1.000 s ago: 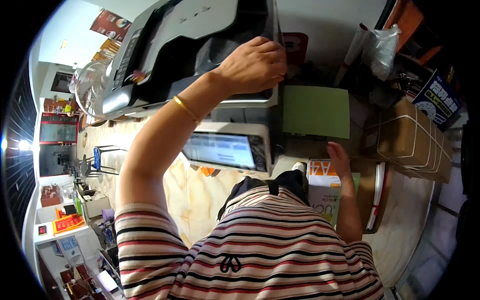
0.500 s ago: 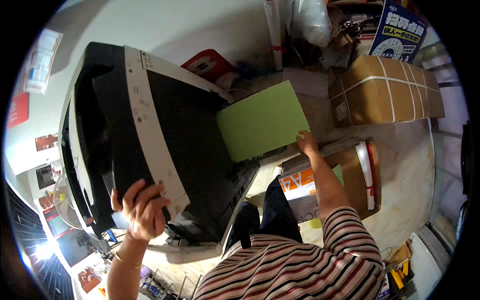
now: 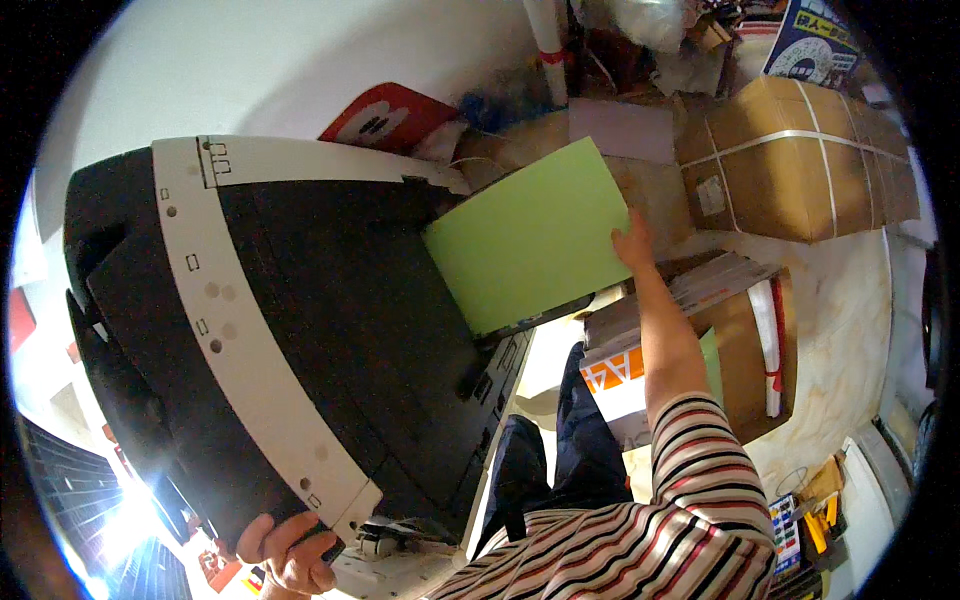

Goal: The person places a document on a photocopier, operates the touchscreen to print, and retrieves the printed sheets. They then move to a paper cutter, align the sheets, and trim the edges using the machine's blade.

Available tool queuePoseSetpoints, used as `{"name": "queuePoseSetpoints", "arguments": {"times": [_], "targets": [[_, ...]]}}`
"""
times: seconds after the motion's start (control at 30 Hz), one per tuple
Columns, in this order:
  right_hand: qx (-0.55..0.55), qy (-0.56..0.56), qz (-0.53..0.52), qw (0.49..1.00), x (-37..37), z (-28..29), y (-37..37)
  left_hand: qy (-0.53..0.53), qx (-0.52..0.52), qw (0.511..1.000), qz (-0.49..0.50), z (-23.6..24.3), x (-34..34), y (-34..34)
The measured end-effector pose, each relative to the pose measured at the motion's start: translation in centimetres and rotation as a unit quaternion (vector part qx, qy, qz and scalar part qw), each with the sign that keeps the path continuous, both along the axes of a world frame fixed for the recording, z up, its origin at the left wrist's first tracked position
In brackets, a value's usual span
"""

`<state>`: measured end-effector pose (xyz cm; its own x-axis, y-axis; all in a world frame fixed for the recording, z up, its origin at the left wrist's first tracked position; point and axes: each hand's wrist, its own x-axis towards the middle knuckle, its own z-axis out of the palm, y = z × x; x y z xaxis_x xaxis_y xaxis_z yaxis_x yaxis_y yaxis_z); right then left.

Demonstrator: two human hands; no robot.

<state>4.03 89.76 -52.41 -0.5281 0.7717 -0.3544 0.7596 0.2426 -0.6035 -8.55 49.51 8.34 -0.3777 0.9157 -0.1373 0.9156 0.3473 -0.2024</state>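
Note:
A green sheet of paper (image 3: 540, 235), or a stack of such sheets, lies at the right side of a large black and white copier (image 3: 340, 290). My right hand (image 3: 632, 247) pinches its right edge, near the close corner, with the thumb on the near side. The paper's left edge meets the copier's dark body. Low on the left, my left hand (image 3: 288, 552) has its fingers bent around the near corner of the copier's black edge. Part of that palm and the wrist are cut off by the picture's rim.
A strapped cardboard box (image 3: 790, 165) stands at the far right. Nearer, beside my legs, another carton (image 3: 755, 370) bears a white and red roll (image 3: 768, 340). A red sign (image 3: 385, 118) leans against the wall behind the copier. Yellow-handled tools (image 3: 820, 525) lie at lower right.
My left hand has come down from above the copier's front onto its near corner. My right hand has shifted slightly up the paper's right edge. The whole view has turned a little.

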Motion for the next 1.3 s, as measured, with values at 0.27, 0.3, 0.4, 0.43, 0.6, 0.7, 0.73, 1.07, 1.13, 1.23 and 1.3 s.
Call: {"name": "queuePoseSetpoints", "arguments": {"times": [0.27,0.3,0.4,0.43,0.6,0.7,0.73,1.07,1.13,1.23,1.3], "targets": [[0.106,-0.067,0.004,0.992,-1.3,1.4,-0.1,-0.029,-0.065,0.997,-0.025,1.6,0.0,4.0],[0.098,-0.099,0.006,0.990,-1.4,1.9,-0.3,-0.020,-0.067,0.997,-0.033,1.6,0.0,4.3],[0.147,-0.121,-0.001,0.982,-1.9,3.3,-1.4,-0.008,-0.078,0.996,-0.040,1.5,0.1,4.0],[0.170,-0.117,-0.009,0.978,-2.0,3.6,-1.7,-0.006,-0.082,0.996,-0.039,1.5,0.1,3.5],[0.125,-0.118,-0.019,0.985,-2.1,4.6,-1.8,-0.019,-0.178,0.983,-0.038,2.5,-0.1,0.2],[0.074,-0.100,-0.030,0.992,-1.9,5.0,-1.3,-0.005,-0.123,0.992,0.017,1.7,0.4,-0.8],[0.063,-0.089,-0.034,0.993,-1.9,5.1,-1.3,0.004,-0.075,0.996,0.048,1.2,0.5,-0.9],[0.098,-0.053,-0.019,0.994,-1.7,5.4,-2.5,0.018,0.016,0.999,-0.043,-0.4,-0.4,-0.7],[0.100,-0.044,-0.013,0.994,-1.7,5.7,-2.7,0.020,0.026,0.999,-0.023,-0.4,-0.3,-0.8],[0.129,-0.033,-0.027,0.991,-1.6,5.9,-2.8,0.020,0.017,0.999,-0.043,-0.3,-0.3,-0.9],[0.146,0.002,-0.020,0.989,-1.6,5.7,-2.7,0.009,0.007,1.000,-0.014,-0.1,-0.2,-0.8]]}}
